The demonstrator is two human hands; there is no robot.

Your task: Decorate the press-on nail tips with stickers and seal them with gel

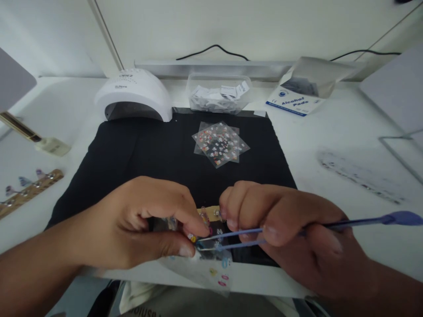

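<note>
Tweezers (243, 232) sit in the curled right grip (287, 213); left grip (124, 233), arched, pinches a sticker sheet (216, 276).

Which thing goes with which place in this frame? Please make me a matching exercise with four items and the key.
1. tweezers
2. sticker sheets
3. white lamp
4. alcohol pads box

A. right of the clear tub
B. at the black mat's far left corner
C. in the right hand
D. on the mat, in front of the tub

Pairs: 1-C; 2-D; 3-B; 4-A
</note>
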